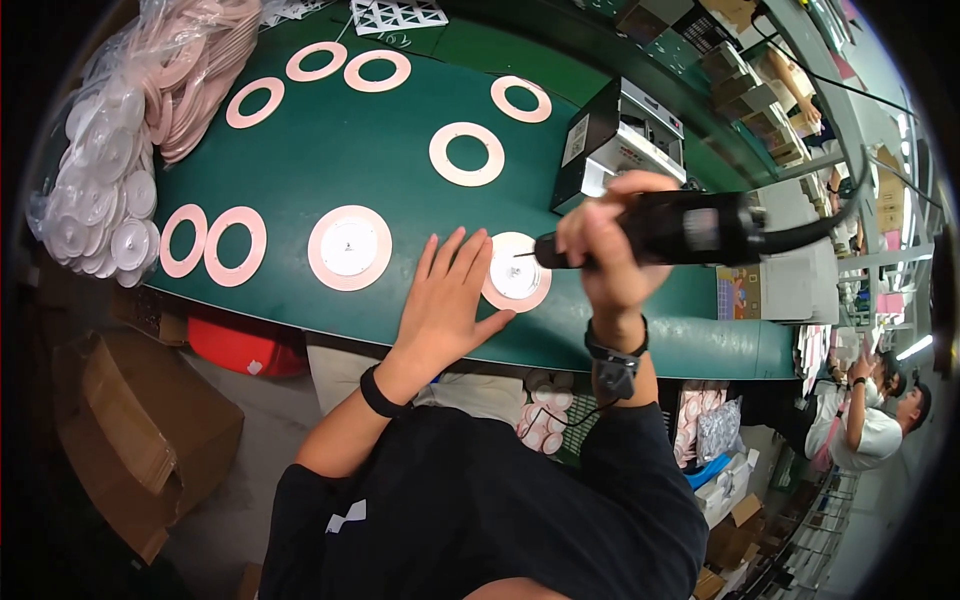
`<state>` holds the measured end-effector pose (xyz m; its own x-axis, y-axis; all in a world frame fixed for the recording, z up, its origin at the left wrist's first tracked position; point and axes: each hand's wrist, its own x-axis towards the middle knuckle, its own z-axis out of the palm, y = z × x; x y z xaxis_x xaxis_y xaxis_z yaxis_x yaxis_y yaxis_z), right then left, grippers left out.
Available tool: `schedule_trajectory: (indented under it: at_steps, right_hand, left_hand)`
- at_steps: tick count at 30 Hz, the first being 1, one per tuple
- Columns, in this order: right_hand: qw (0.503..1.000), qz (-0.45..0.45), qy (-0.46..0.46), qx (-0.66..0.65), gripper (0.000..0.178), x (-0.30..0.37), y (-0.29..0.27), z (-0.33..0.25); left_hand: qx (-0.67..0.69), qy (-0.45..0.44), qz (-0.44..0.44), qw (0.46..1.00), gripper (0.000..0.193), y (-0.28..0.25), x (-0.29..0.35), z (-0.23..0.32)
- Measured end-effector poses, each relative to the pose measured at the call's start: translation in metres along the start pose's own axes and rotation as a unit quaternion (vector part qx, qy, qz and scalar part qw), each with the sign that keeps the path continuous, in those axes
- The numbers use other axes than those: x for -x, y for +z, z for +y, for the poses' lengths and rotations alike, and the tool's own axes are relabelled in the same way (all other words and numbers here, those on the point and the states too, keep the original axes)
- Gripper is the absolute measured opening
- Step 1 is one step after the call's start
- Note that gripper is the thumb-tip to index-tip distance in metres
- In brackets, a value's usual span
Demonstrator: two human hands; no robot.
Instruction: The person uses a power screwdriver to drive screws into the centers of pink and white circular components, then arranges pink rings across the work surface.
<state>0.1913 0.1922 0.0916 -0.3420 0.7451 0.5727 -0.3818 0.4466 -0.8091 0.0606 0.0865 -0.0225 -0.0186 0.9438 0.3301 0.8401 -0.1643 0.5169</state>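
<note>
My right hand (pixel 610 245) is wrapped round a black electric screwdriver (pixel 685 228), whose thin bit points left over a white disc (pixel 513 277). That disc sits in a pink ring (pixel 527 297) near the bench's front edge. Whether the bit touches a screw is too small to tell. My left hand (pixel 445 290) lies flat with fingers stretched out, its thumb and fingertips against the left side of that ring. To its left lies another pink ring (pixel 318 262) with a white disc (pixel 350 246) in it.
Several bare pink rings (pixel 467 154) lie on the green bench (pixel 330 150). Bags of pink rings (pixel 205 70) and white discs (pixel 100 190) fill the left end. A black-and-silver machine (pixel 620 140) stands at the back right. Cardboard boxes (pixel 150 430) sit below; people (pixel 860 415) are at far right.
</note>
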Motion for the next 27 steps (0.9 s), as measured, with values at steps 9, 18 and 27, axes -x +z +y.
schedule_trajectory:
  at_steps: [9,18,27]
  right_hand:
    - [0.997,-0.028,0.045,0.052,0.028,0.014,0.009,0.037]
    - [0.993,-0.062,0.028,0.093,0.027,0.014,0.011,0.049]
    - [0.996,0.010,0.082,0.019,0.027,0.015,0.010,0.028]
  left_hand:
    - [0.004,0.004,0.019,1.000,0.081,0.000,0.001,0.000]
    - [0.000,0.005,0.024,1.000,0.082,0.002,0.001,0.000]
    - [-0.010,0.009,0.020,1.000,0.082,0.001,-0.001,0.002]
